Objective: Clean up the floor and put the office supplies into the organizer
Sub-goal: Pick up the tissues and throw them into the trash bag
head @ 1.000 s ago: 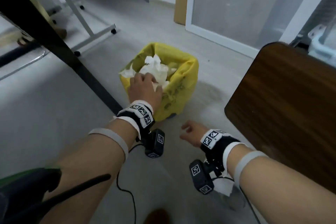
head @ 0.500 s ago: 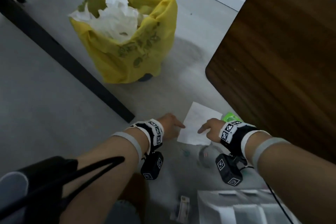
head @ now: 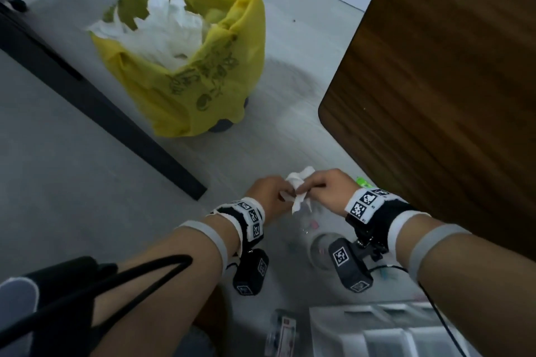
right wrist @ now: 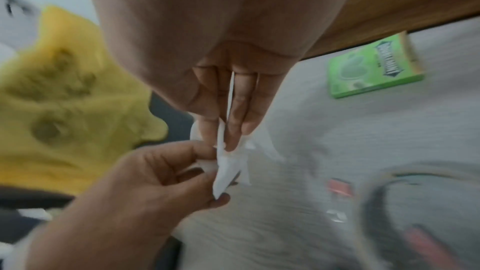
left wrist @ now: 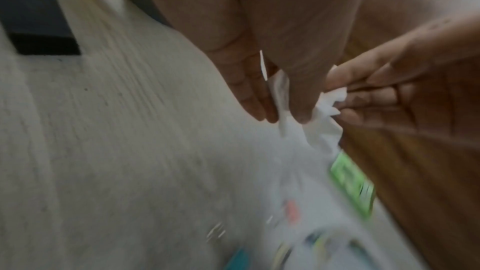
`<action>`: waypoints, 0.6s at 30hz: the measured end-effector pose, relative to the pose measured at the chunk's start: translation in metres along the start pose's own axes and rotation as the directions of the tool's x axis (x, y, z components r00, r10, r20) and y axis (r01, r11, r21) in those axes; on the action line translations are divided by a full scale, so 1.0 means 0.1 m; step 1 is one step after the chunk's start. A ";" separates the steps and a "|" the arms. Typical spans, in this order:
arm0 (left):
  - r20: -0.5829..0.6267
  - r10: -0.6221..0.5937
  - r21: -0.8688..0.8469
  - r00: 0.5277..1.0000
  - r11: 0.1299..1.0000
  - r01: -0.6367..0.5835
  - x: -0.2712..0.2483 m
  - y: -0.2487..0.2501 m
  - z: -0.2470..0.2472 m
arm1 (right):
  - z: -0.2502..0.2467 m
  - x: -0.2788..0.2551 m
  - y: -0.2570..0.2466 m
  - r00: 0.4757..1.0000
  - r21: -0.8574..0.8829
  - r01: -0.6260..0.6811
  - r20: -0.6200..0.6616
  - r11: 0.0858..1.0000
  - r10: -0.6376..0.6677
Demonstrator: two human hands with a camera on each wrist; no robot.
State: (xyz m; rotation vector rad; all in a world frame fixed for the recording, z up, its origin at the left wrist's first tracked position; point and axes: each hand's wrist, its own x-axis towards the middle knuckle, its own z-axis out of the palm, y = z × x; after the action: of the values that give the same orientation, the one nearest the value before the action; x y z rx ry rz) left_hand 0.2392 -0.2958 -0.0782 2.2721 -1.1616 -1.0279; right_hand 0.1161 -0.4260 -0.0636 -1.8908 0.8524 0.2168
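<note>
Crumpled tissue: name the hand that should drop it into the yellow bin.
Left, probably. Both the left hand and right hand pinch the tissue, but the yellow bin sits on the left.

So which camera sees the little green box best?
The right wrist view: the green box lies whole on the floor by the wooden table, print visible. The left wrist view blurs it; the head view shows only a sliver.
</note>
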 end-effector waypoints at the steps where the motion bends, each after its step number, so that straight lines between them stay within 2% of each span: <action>1: -0.073 -0.030 -0.038 0.997 0.999 0.027 -0.03 0.07 -0.14 | -0.08 -0.03 -0.13 0.999 0.149 0.019 -0.050 0.989 -0.012; 3: -0.222 -0.040 -0.092 0.974 0.996 0.020 -0.11 0.28 -0.60 | -0.26 -0.05 -0.40 0.983 0.392 0.057 -0.182 0.918 0.017; 5: -0.391 0.001 -0.128 0.920 0.990 -0.056 -0.17 0.53 -1.08 | -0.43 -0.03 -0.56 0.944 0.491 0.066 -0.312 0.869 0.105; 6: -0.498 0.012 -0.125 0.867 0.988 -0.086 -0.20 0.66 -1.37 | -0.51 -0.03 -0.65 0.928 0.504 0.053 -0.344 0.862 0.144; 7: -0.608 0.015 -0.130 0.794 0.984 -0.119 -0.26 0.80 -1.67 | -0.60 -0.05 -0.75 0.918 0.515 0.043 -0.359 0.856 0.170; 8: -0.717 0.000 -0.146 0.697 0.978 -0.150 -0.31 0.90 -1.99 | -0.68 -0.09 -0.86 0.917 0.514 0.036 -0.358 0.857 0.176; 9: -0.795 -0.049 -0.192 0.605 0.966 -0.173 -0.32 0.94 -2.27 | -0.73 -0.11 -0.96 0.920 0.507 0.032 -0.351 0.862 0.172; 10: -0.835 -0.123 -0.255 0.537 0.950 -0.178 -0.30 0.95 -2.51 | -0.77 -0.13 -1.03 0.926 0.491 0.031 -0.342 0.871 0.159; 11: -0.830 -0.207 -0.329 0.518 0.931 -0.155 -0.28 0.95 -2.71 | -0.80 -0.15 -1.11 0.935 0.476 0.039 -0.328 0.878 0.136; 12: -0.776 -0.289 -0.399 0.561 0.913 -0.082 -0.27 0.94 -2.88 | -0.82 -0.17 -1.17 0.944 0.471 0.049 -0.309 0.881 0.112; 13: -0.669 -0.351 -0.432 0.655 0.901 0.041 -0.27 0.92 -2.99 | -0.83 -0.20 -1.22 0.952 0.474 0.058 -0.290 0.879 0.093; 14: -0.526 -0.396 -0.387 0.753 0.899 0.203 -0.27 0.92 -3.03 | -0.84 -0.24 -1.24 0.957 0.478 0.068 -0.279 0.876 0.078; 15: -0.388 -0.425 -0.276 0.818 0.900 0.336 -0.28 0.92 -3.03 | -0.85 -0.27 -1.24 0.958 0.476 0.083 -0.281 0.875 0.062; 16: -0.303 -0.438 -0.161 0.846 0.899 0.407 -0.28 0.91 -3.01 | -0.86 -0.30 -1.22 0.955 0.467 0.102 -0.293 0.878 0.045; 18: -0.320 -0.428 -0.039 0.845 0.897 0.440 -0.28 0.94 -2.91 | -0.86 -0.36 -1.10 0.944 0.444 0.129 -0.330 0.887 0.028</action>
State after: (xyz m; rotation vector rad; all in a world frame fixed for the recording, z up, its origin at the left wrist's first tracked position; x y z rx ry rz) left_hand 0.3980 -0.3250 0.1828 2.6756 -0.5432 -0.7348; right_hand 0.1419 -0.4555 0.0751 -1.5105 0.9741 -0.3244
